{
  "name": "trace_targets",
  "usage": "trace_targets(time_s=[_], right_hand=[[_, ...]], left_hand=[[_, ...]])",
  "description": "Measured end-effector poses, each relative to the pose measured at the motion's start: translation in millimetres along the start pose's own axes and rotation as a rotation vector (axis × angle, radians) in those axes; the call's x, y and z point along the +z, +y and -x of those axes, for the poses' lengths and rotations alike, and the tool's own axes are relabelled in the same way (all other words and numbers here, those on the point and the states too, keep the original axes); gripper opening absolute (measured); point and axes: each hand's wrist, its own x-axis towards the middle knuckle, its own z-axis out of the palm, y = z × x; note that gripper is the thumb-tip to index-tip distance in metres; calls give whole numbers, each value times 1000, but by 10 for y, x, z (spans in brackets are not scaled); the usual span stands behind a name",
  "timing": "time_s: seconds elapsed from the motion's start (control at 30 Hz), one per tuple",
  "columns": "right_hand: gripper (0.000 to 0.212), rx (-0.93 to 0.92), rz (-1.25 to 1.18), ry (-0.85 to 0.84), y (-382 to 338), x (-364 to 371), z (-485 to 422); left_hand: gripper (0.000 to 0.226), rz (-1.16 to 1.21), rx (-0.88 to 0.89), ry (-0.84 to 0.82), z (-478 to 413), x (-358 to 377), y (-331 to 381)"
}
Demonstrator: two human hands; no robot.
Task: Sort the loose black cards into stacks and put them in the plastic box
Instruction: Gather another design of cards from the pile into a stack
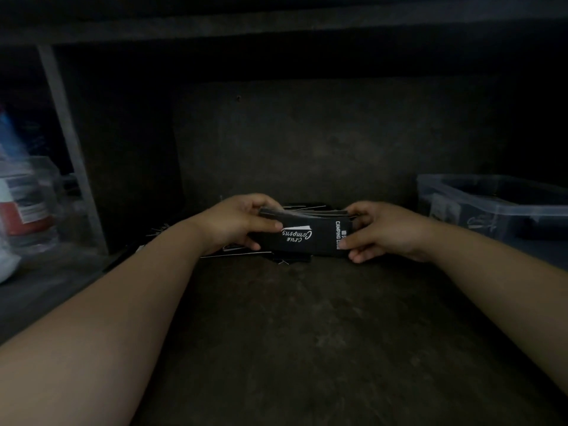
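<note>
Head view suggests a spill risk: the stack of black printed cards (pixel 307 238) looks uneven, and a slack squeeze could scatter it over the loose black cards (pixel 295 259) below. Left hand (pixel 236 222) and right hand (pixel 381 232) grip its two ends, fingers (pixel 266 224) curled round; the clear plastic box (pixel 491 196) stands apart, rightward.

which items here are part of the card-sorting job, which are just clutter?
Job: card stack, gripped by left hand and right hand; loose cards beneath it; plastic box at right.
Lying about: clear container at left; grey upright beside it.
</note>
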Motion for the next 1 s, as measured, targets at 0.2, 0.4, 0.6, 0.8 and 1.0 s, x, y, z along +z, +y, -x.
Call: trace_targets(time_s=[0.2, 0.4, 0.6, 0.8, 1.0], right_hand=[[35, -1, -46, 1, -16, 8, 30], [9, -258, 357, 352, 107, -134, -96], [12, -370, 693, 109, 124, -52, -98], [29, -375, 795, 266, 159, -34, -118], [28, -421, 971, 304, 154, 7, -147]], left_hand=[[16, -194, 36, -18, -11, 56, -29], [19, 141, 15, 235, -62, -78, -75], [16, 351, -8, 457, -145, -164, -138], [16, 394, -11, 487, -186, -176, -153], [15, 385, -4, 484, -174, -168, -153]])
